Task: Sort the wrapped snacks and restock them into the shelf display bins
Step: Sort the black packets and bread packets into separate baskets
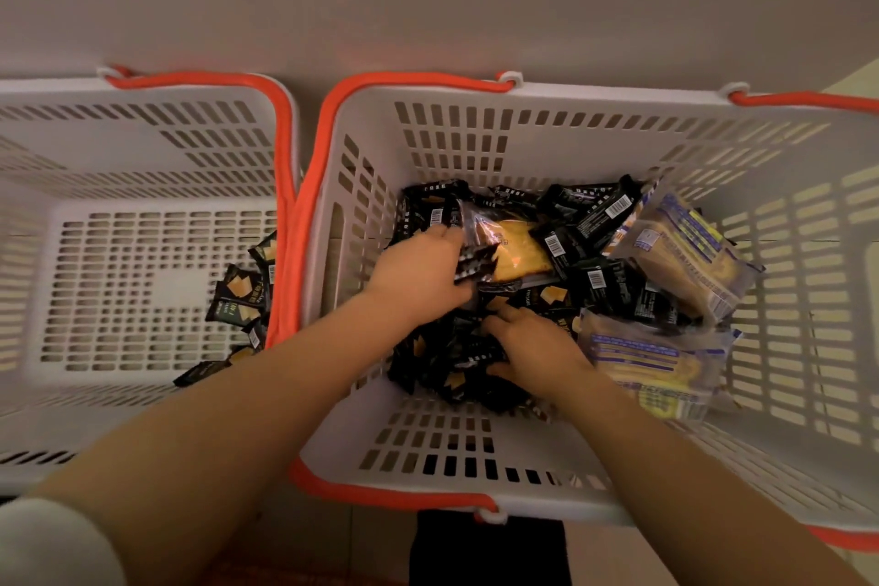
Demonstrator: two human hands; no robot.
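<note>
From the head camera, looking straight down, two white slotted baskets with orange handles stand side by side, their rims nearly touching. The right basket [475, 438] holds a heap of small black snack packets [594, 252] lying at all angles, barcodes up on several. The left hand [418, 271] reaches into this heap, its fingers curled over the near end of a clear-wrapped yellow cake [516, 252], whose long axis runs roughly left to right, tilted slightly down toward the right; the grip looks like a pinch, though motion blur softens it. The right hand [532, 352] lies lower in the heap with fingers bent onto black packets; whether it actually holds one I cannot tell. Two larger clear packages with blue print [685, 252] lean against the basket's right wall, long axes slanting from upper left to lower right. The left basket [142, 148] holds a few black packets [238, 300] gathered along its right side. Beyond the baskets runs a plain pale wall [428, 14], and a strip of light floor shows below.
</note>
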